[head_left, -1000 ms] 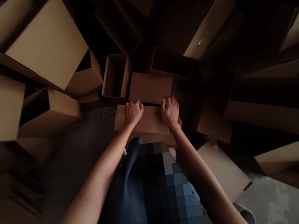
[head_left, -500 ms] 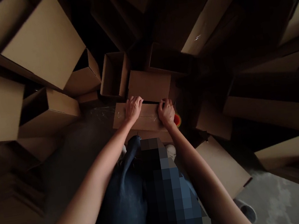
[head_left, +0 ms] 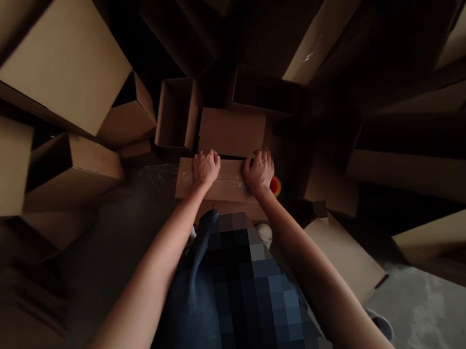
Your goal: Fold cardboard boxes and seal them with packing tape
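Basically, jeans [head_left: 187, 314] filled the bottom, partly pixelated, with bare forearms reaching forward on both sides. Pale cardboard panel [head_left: 344, 257] lay by the right forearm, on or near grey floor [head_left: 424, 303]. Next, low cardboard carton [head_left: 230, 178] sat on the floor just past the knees, in the middle of the view, shiny streaks on its top. Left hand [head_left: 206, 167] and right hand [head_left: 259, 169] were set apart on its far edge, fingers bent over; couldn't tell how tightly either gripped. Red-and-yellow ring [head_left: 277, 186], likely a tape roll, showed beside the right wrist, partly hidden. Beyond a dark gap: raised cardboard flap [head_left: 233, 130]. Farther: narrow open box [head_left: 177, 116], upper left large tan carton [head_left: 65, 65], dim boxes right.
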The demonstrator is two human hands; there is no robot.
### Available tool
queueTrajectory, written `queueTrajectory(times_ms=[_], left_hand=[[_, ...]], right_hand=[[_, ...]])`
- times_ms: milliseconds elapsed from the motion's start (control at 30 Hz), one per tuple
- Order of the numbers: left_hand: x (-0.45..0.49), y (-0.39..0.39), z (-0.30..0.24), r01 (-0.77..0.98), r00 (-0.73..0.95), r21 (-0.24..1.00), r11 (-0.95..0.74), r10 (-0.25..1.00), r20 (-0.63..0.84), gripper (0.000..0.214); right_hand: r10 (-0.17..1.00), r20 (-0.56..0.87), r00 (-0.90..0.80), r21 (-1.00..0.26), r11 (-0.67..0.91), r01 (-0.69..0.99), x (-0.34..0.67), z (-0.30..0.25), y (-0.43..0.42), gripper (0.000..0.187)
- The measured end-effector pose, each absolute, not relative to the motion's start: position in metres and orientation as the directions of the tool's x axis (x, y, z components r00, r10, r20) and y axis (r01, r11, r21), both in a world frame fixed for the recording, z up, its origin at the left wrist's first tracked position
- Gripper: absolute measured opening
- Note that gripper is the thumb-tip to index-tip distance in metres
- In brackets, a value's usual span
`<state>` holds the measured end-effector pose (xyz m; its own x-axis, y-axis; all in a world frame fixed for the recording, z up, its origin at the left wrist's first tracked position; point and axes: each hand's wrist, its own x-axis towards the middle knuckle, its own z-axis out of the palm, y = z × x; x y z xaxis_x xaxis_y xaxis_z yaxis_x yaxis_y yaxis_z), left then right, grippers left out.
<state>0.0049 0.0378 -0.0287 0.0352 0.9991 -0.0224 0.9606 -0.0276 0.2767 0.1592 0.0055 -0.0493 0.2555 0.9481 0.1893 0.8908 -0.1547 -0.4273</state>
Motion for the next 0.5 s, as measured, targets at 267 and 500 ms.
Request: queueTrajectory(times_ms=[267,500], left_hand=[[-0.023,0.034,-0.016,0.894,-0.084,0.444,-0.057,0.953,0.291,0.014],[-0.043,0.035,-0.024,0.875,-0.399,0.379,0.301,0.892,0.212,0.03]], right_hand=[[0.972,0.224,0.077,-0.348,0.005,0.938,0.156,-0.046,0.007,0.032],[0.966,0.237,0.101,-0.367,-0.008,0.93,0.156,-0.046,0.006,0.027]])
